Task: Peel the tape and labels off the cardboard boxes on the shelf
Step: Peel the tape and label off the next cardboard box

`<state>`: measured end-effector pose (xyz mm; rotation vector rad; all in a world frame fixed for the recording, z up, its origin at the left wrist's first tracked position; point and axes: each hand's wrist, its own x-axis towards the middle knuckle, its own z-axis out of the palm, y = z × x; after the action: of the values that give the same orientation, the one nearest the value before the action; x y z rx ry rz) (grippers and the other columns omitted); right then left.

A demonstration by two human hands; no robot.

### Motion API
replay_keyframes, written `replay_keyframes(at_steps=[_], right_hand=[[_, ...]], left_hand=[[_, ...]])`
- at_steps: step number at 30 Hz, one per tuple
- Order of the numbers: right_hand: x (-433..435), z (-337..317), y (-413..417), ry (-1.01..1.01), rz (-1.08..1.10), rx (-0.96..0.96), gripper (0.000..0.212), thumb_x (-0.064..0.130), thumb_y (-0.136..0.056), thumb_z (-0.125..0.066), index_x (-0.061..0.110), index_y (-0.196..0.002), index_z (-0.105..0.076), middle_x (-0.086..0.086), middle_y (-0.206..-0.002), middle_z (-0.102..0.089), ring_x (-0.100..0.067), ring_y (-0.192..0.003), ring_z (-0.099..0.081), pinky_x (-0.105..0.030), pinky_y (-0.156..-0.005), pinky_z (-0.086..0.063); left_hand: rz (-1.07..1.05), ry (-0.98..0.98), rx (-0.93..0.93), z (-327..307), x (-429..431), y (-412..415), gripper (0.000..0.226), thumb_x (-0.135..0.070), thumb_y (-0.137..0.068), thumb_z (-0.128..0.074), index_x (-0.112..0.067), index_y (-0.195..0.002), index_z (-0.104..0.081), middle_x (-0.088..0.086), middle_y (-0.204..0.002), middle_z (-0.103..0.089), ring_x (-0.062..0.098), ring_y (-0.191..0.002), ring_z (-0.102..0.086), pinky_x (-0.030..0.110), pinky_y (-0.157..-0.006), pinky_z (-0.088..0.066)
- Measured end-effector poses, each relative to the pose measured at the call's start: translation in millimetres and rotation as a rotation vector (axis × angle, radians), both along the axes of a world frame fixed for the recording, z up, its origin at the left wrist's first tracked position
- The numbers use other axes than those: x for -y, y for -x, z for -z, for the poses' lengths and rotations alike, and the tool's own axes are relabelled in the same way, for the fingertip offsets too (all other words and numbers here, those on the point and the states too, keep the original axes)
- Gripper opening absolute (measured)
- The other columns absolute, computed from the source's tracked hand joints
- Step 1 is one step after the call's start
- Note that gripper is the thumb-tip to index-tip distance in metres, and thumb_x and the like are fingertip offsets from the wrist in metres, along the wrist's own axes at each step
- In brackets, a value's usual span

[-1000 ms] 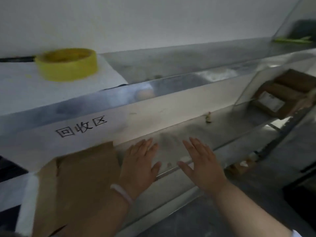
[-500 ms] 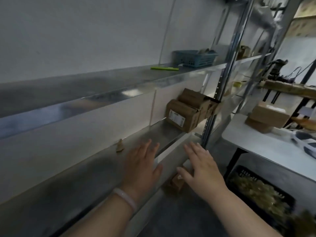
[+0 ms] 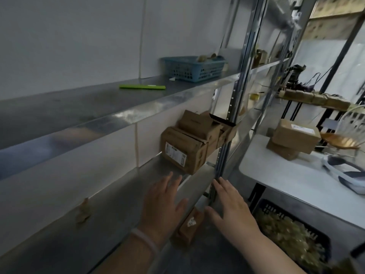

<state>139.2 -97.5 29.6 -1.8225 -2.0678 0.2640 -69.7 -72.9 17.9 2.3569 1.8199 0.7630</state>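
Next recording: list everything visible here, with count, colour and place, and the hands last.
cardboard boxes: cluster, count unclear, brown, middle shelf by the upright; the front one bears a white label
pen: one, green, upper shelf
basket: one, blue, upper shelf, right of the pen
stacked boxes: two, brown, on the white table
crate: one, black, under the table, yellowish contents
small box: one, brown, below the shelf edge, between the hands
left hand: fingers straight, over the middle shelf, holds nothing
right hand: fingers straight, by the upright, holds nothing

Blue basket (image 3: pixel 194 69), green pen (image 3: pixel 142 87)
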Motion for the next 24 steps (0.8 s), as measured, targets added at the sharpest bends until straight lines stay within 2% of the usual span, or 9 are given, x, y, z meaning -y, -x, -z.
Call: replay_keyframes(at_steps=[5,9,11,15,18,20,22,24], right_hand=[[-88.0,-6.7,-6.4,0.054,-0.002,-0.024,0.078,0.055,-0.094,-0.047,0.036,-0.154,-0.002,0.016,-0.161,0.006,-0.007,-0.148,0.004,-0.023,-0.112,0.001],[-146.6,-4.8,-14.0,0.052,-0.002,-0.066,0.076,0.052,-0.095,-0.048,0.036,-0.154,-0.003,0.014,-0.161,0.003,-0.008,-0.148,-0.003,-0.030,-0.121,-0.010],[-168.2,-0.6,-17.5,0.090,-0.032,-0.071,0.076,0.050,-0.096,-0.047,0.034,-0.154,-0.002,0.013,-0.162,0.002,-0.009,-0.148,-0.004,-0.032,-0.121,-0.013],[-213.3,-0.5,-24.4,0.101,-0.059,-0.126,0.069,0.043,-0.099,-0.046,0.029,-0.155,-0.008,0.012,-0.161,-0.003,-0.009,-0.148,-0.006,-0.022,-0.115,-0.007],[-244.1,-1.6,-32.8,0.113,-0.141,-0.101,0.056,0.037,-0.103,-0.039,0.024,-0.153,-0.018,0.014,-0.158,-0.001,-0.010,-0.148,0.001,-0.020,-0.112,0.001],[-260.9,2.6,-37.9,0.164,-0.208,-0.076,0.051,0.035,-0.104,-0.037,0.023,-0.152,-0.023,0.013,-0.158,-0.001,-0.012,-0.148,0.004,-0.021,-0.112,0.004],[-274.8,9.0,-41.9,0.177,-0.200,-0.185,0.056,0.038,-0.102,-0.041,0.027,-0.153,-0.020,0.007,-0.160,-0.010,-0.011,-0.147,-0.006,-0.021,-0.113,-0.003],[-287.1,16.5,-46.3,0.160,-0.239,-0.233,0.055,0.037,-0.100,-0.045,0.025,-0.151,-0.026,0.005,-0.155,-0.025,-0.009,-0.142,-0.021,-0.019,-0.113,-0.012]], left_hand=[[0.029,0.033,0.051,5.7,-82.3,-13.7,0.068,-0.058,-0.085,-0.037,-0.026,-0.145,-0.036,0.000,-0.148,-0.039,0.020,-0.135,-0.037,0.036,-0.107,-0.034],[0.030,0.078,0.087,7.8,-140.4,-26.5,0.066,-0.055,-0.092,-0.044,-0.031,-0.150,-0.023,-0.005,-0.155,-0.022,0.011,-0.141,-0.019,0.025,-0.111,-0.021],[0.019,0.096,0.110,7.7,-158.6,-36.6,0.066,-0.055,-0.093,-0.043,-0.031,-0.150,-0.020,-0.006,-0.158,-0.015,0.011,-0.144,-0.013,0.024,-0.113,-0.016],[0.014,0.181,0.145,19.9,-181.3,-51.5,0.068,-0.059,-0.092,-0.040,-0.032,-0.151,-0.019,-0.006,-0.159,-0.009,0.012,-0.145,-0.009,0.024,-0.114,-0.013],[-0.041,0.215,0.197,27.0,-199.4,-59.7,0.081,-0.071,-0.080,-0.025,-0.030,-0.150,-0.023,-0.005,-0.159,-0.013,0.014,-0.144,-0.013,0.025,-0.113,-0.013],[-0.091,0.225,0.246,26.5,-212.8,-66.7,0.079,-0.067,-0.083,-0.030,-0.026,-0.150,-0.025,-0.004,-0.158,-0.015,0.016,-0.144,-0.016,0.028,-0.116,-0.017],[-0.136,0.241,0.295,25.8,-224.4,-73.5,0.069,-0.054,-0.091,-0.044,-0.024,-0.150,-0.026,-0.003,-0.158,-0.017,0.017,-0.144,-0.019,0.035,-0.117,-0.021],[-0.183,0.264,0.342,26.4,-232.6,-78.9,0.066,-0.052,-0.092,-0.045,-0.024,-0.150,-0.027,-0.003,-0.157,-0.020,0.017,-0.144,-0.020,0.040,-0.116,-0.025]])
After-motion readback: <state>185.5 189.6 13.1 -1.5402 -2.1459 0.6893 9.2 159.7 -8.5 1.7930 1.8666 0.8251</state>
